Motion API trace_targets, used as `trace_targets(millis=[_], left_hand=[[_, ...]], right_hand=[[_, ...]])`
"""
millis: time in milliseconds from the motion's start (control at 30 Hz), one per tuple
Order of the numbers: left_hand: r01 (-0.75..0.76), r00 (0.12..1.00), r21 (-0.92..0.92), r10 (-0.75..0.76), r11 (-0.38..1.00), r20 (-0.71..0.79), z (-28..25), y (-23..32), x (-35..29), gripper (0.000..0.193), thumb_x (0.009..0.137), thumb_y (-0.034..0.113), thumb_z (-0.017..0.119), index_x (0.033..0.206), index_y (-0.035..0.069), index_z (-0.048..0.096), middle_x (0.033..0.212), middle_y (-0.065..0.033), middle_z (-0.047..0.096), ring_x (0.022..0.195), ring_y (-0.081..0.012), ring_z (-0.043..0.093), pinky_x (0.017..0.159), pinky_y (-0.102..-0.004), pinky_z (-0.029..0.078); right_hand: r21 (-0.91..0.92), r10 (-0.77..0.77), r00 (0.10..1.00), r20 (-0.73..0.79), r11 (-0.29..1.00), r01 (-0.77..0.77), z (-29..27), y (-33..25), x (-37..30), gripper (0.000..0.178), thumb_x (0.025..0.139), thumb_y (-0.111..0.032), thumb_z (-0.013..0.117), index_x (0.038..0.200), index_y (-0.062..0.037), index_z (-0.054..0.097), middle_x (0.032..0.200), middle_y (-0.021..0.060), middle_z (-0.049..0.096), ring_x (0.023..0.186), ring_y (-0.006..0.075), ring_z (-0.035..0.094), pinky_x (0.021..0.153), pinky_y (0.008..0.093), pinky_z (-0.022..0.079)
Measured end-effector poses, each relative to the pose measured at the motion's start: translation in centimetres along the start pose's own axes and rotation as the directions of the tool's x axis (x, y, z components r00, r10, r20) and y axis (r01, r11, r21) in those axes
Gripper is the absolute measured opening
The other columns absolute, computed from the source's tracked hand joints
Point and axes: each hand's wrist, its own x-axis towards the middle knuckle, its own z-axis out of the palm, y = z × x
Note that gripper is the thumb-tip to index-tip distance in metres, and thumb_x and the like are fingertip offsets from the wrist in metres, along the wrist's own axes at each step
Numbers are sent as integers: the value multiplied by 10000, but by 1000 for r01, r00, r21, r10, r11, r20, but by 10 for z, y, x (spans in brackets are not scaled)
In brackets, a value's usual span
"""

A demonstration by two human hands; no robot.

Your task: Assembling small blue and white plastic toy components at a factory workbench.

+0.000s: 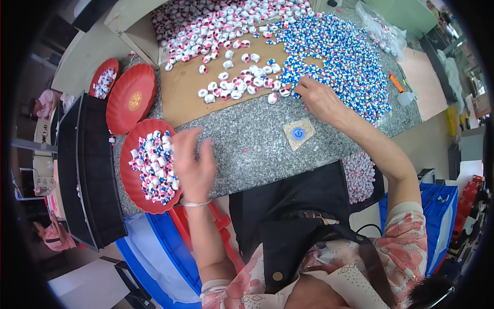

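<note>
My left hand (194, 165) hovers over the right side of a scalloped red plate (125, 177), slightly blurred, its fingers apart with nothing seen between them. On that plate lies a mixed pile of small white, pink and blue plastic pieces (154, 167). My right hand (321, 100) reaches to the near edge of a wide heap of tiny blue-and-white pieces (334, 56). Its fingertips are pinched together, and what they hold, if anything, is hidden. Just left of them sits a loose cluster of rounded white-and-pink pieces (236, 87) on a brown board (180, 98).
A blue round part (298, 133) rests on a small beige pad on the grey speckled tabletop (242, 149). Two more red plates stand at the left, one bare (131, 98), one holding pieces (104, 80). An orange-handled tool (395, 82) lies at the right. Blue crates flank my lap.
</note>
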Motion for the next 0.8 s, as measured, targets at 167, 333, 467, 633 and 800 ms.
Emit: trace_targets(millis=[167,333,467,633,800], left_hand=[[-48,967,-104,72,993,244,104,31,32,274,770,127,714,1008,45,606,990,-143,609,877,-358,623,711,-441,506],[-162,933,54,135,985,335,151,25,47,323,768,166,729,1048,73,597,954,-157,598,793,-328,624,685,-407,510],[188,932,-365,-48,912,359,132,12,38,302,809,84,682,1098,57,597,1052,-154,627,866,-292,654,742,-369,533],[661,750,-695,-212,282,627,67,24,-10,301,892,31,602,1189,-3,572,1086,-98,645,892,-178,655,761,-288,536],[650,759,-744,-82,154,646,64,23,-50,299,946,59,546,1234,-23,546,1109,-131,643,912,-185,661,817,-286,543]], right_hand=[[0,26,1000,6,1000,-26,-3,-5,-4,232,747,45,582,969,-21,583,903,127,541,865,317,592,707,426,495],[-115,-73,987,-144,992,57,4,-6,-3,244,735,47,572,959,-47,591,916,113,559,871,312,576,743,424,465],[261,146,950,-276,963,-72,-21,-9,-21,182,815,30,581,978,-47,609,917,88,567,854,247,573,748,343,468],[729,468,800,376,384,-567,-29,-15,-80,268,834,-8,640,1096,-65,639,962,49,608,821,132,576,751,230,465],[358,319,942,100,872,-333,-27,-21,-84,181,840,-59,659,1018,-26,654,967,109,631,831,231,630,707,322,511]])
